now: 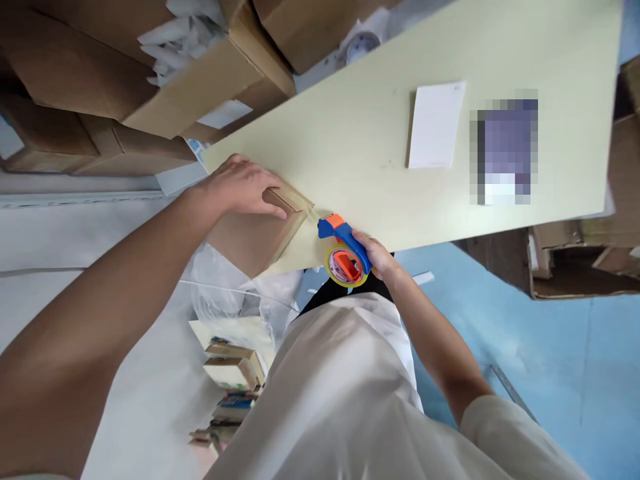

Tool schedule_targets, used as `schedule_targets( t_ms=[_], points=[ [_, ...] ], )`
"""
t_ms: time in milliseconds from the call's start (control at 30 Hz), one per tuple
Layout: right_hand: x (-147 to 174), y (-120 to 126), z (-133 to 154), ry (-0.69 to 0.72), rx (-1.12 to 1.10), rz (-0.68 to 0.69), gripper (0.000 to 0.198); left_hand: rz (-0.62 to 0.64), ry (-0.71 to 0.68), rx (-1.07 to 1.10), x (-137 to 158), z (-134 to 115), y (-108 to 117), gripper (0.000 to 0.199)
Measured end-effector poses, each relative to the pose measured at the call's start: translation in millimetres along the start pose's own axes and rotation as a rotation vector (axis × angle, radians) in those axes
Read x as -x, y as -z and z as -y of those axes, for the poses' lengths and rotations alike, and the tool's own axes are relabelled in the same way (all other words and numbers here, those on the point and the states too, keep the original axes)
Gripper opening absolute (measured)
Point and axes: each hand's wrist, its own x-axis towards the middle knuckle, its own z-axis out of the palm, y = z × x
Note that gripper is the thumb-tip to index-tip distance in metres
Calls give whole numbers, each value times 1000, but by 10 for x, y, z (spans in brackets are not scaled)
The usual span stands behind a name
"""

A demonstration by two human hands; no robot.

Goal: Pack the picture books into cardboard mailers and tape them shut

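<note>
Left hand (247, 185) is resting, fingers spread, on a brown rectangular cardboard box (245, 240), which is sitting at the left end of a pale cream tabletop (360, 153). Right hand (375, 255) is gripping a blue-and-orange tape dispenser (356, 248) just beside the box.

We note a pale cream desk (545, 47) set at a slant, a light blue floor (560, 380) with a soft sheen, and a white wall (45, 237) at left.

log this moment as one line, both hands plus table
left hand: on cardboard box, thumb spread | right hand: gripping tape dispenser | table: white rectangular item lying apart from box
</note>
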Motion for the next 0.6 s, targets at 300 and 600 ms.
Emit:
schedule_targets(
  t_ms=[300,600],
  points=[
    [-426,-44,1378,93,274,63,48,-463,339,176,-262,-236,-22,56],
    [-419,-31,1383,108,421,42,32,-342,6,216,55,-568,-208,83]
  ],
)
